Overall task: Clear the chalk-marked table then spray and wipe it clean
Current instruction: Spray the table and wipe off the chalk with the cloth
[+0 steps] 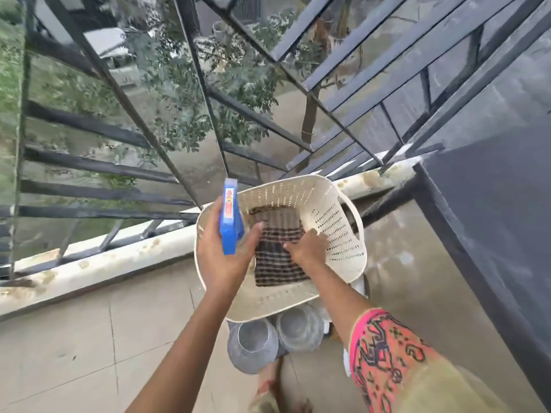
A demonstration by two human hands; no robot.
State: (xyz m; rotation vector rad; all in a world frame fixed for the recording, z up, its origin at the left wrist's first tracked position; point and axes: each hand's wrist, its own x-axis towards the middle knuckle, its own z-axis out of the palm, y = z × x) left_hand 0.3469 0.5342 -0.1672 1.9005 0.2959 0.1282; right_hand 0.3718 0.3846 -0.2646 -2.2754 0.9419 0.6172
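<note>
1. The basket (343, 234) is sitting by the railing (89, 125), above steel pots (253, 344)
2. The cloth (277, 263) is lying inside the basket
3. The right hand (308, 248) is reaching in, its fingers curling onto the cloth
4. The left hand (223, 257) is gripping the bottle (229, 219) over the basket's rim

The head view looks steeply down, tilted, close above a white basket (337, 231).

You are on an upstairs balcony of a home. A black metal grille (125, 135) closes it in above a stained low ledge (104, 257), and pale floor tiles (74, 353) lie underfoot. Through the bars you look down on a tree (185, 93). A perforated plastic basket (337, 234) and steel pots (253, 344) are household gear.
</note>
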